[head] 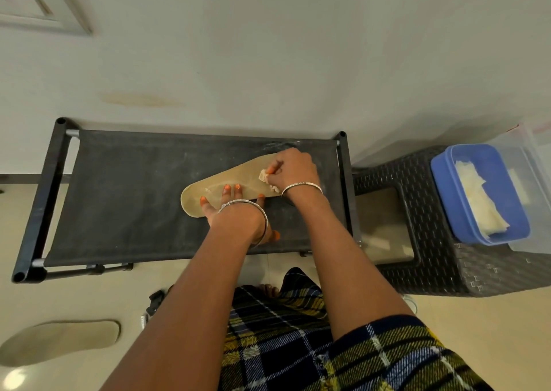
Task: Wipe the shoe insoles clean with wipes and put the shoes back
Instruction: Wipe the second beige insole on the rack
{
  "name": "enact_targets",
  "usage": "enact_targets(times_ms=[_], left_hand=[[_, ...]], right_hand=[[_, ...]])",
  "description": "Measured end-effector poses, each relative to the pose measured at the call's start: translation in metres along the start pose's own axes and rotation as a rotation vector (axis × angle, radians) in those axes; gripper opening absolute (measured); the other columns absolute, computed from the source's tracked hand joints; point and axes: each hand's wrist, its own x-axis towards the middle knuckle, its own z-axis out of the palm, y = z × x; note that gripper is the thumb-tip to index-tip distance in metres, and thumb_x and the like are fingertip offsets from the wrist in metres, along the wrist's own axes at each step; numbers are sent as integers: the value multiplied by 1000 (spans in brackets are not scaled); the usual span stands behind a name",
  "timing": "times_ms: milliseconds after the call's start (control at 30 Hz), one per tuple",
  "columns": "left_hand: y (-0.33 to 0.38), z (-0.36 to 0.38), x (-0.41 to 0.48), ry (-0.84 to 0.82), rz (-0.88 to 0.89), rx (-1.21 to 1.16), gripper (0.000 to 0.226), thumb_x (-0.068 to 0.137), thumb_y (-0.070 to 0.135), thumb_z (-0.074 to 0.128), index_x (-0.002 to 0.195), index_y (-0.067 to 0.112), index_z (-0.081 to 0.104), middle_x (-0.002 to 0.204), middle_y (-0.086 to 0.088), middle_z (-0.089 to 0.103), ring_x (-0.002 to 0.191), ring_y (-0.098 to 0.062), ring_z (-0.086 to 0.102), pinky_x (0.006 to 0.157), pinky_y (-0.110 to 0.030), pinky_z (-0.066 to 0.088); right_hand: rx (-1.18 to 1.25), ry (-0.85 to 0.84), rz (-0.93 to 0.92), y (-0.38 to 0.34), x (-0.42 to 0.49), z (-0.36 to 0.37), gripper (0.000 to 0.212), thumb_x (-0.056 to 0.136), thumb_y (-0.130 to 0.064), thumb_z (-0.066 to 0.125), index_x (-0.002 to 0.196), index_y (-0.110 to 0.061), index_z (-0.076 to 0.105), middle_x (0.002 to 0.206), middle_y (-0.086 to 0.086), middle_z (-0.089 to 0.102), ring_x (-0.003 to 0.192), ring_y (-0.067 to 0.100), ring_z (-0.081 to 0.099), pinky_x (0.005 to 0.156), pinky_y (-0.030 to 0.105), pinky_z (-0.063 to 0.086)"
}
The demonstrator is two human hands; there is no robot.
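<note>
**Q:** Which step is in hand?
**A:** Wiping, as judged. A tan insole (208, 187) is laid diagonally on the cloth top of the shoe rack (125, 196). It sits in the right half, with its narrow end toward the far right corner.

**Q:** Hands?
**A:** The left hand (238, 211) is pressed flat on the wide end, fingers straight and spread, nothing gripped. A small crumpled wipe (263, 176) is pinched in the curled fingers of the right hand (293, 168) and held against the insole near the narrow end.

**Q:** What is called for next?
**A:** Strokes along the length are expected. The left hand would have to be shifted off the unwiped part. Even pressure is advised, since the cloth top probably gives. A second insole (59, 341) is seen on the floor off the near left corner; whether it is already cleaned cannot be told.

**Q:** Materials?
**A:** Insole: thin, matte, rounded at both ends, faint lines across it. Rack top: dark fabric stretched between black tubes, marked with pale dust. White folded wipes (477, 199) are stored in a blue rectangular plastic tub (441, 187). The tub is set on a dark woven-pattern stool (417, 271) beside the right edge.
</note>
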Motion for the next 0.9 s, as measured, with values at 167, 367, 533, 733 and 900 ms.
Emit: enact_targets(times_ms=[167,367,533,733,900], left_hand=[[-6,-2,-3,-3,18,-9,88,88,73,36,149,42,-19,155,-8,-35,143,-32,-29,111,-68,-6],[-5,1,1,3,-2,6,86,87,75,34,148,45,-18,155,-7,-34,143,-31,-28,109,-68,-6],[-3,0,-1,12,0,13,86,87,76,34,149,44,-17,156,-6,-32,144,-30,-28,111,-67,-5],[-7,-3,1,6,20,-4,87,87,74,38,150,43,-15,157,-5,-31,143,-31,-28,111,-69,-5],[-2,-2,2,34,14,0,87,88,74,36,151,41,-14,157,-5,-31,144,-30,-28,111,-68,-6]], right_hand=[[-51,239,204,21,1,-17,5,86,-23,71,89,-19,72,97,7,71,90,29,68,65,29,46],[-139,233,157,6,4,-3,14,90,-17,65,103,-13,71,106,10,70,100,30,66,74,32,49],[-68,100,24,-4,5,6,13,83,-27,72,93,-20,76,98,2,73,95,24,66,76,32,53],[7,221,323,29,6,-20,20,85,-24,70,101,-13,71,104,11,71,99,30,68,69,29,45],[-29,92,249,16,1,-7,26,78,-20,74,101,-11,72,105,12,70,100,32,67,76,32,53]])
